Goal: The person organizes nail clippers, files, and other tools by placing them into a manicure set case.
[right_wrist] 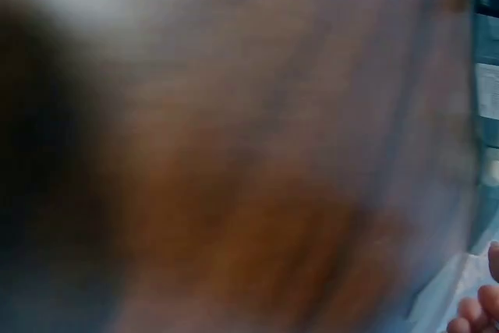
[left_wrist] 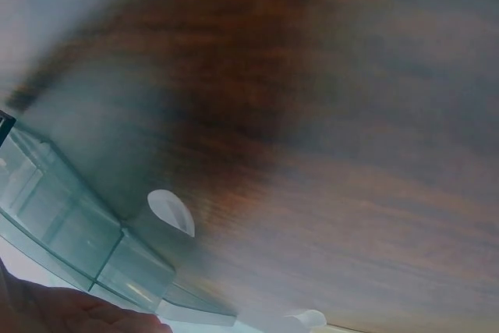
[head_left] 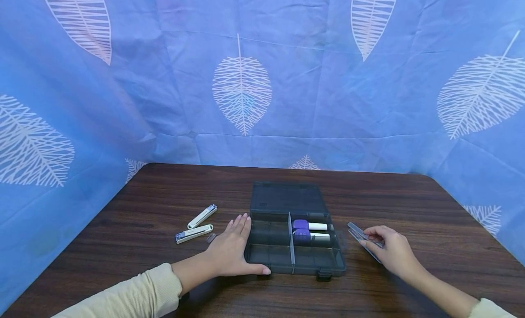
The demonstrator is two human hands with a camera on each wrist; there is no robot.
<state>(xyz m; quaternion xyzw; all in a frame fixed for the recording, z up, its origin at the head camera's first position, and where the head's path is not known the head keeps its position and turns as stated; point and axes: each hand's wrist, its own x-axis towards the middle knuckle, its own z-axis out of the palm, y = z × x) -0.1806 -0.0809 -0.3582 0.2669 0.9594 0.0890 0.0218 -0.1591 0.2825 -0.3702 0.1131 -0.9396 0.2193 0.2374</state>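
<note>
Head view: left hand (head_left: 230, 248) at box (head_left: 270, 254) edge, right hand (head_left: 390, 248) apart

The dark translucent box (head_left: 270, 253), lid (head_left: 288, 197) open toward the table's (head_left: 139, 217) back edge, touches the left hand (head_left: 230, 251); toward the right edge, the right hand (head_left: 392, 249) pinches clear strips (head_left: 355, 230).

A brown table (head_left: 197, 186) bears two nail clippers (head_left: 194, 233), an open box (head_left: 270, 253).

I see the left sleeve (head_left: 123, 294): it is pale cream, with soft creases and a wide, ribbed cuff (head_left: 171, 278). The right sleeve (head_left: 490, 310) seems cream too, but I only get its edge. The left hand (head_left: 230, 252) and right hand (head_left: 394, 250) are bare.
</note>
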